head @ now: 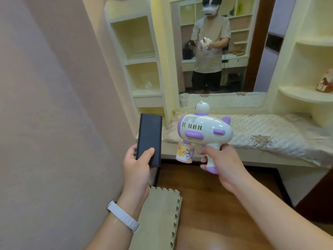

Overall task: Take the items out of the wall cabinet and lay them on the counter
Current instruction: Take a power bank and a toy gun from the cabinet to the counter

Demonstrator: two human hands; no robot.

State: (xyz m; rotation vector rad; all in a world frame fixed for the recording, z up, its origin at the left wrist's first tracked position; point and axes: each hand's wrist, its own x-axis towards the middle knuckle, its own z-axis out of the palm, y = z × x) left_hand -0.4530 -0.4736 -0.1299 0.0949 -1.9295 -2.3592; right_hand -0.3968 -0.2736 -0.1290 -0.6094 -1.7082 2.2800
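My left hand (137, 164) grips the lower end of a black rectangular box (149, 138), held upright in front of the counter's left end. My right hand (219, 159) holds the handle of a white and purple toy bubble gun (203, 129), with a small printed bottle (185, 152) fixed under its body. Both items hang in the air just before the front edge of the counter (216, 156), which is covered by a quilted cloth (261, 129). The cream wall cabinet shelves (138, 51) stand at the left of the mirror.
A large mirror (216, 51) behind the counter reflects a person holding the toy. Curved corner shelves (304, 94) at the right carry a red and white object (325, 82). A foam floor mat (160, 217) lies on the wooden floor. A pink wall fills the left.
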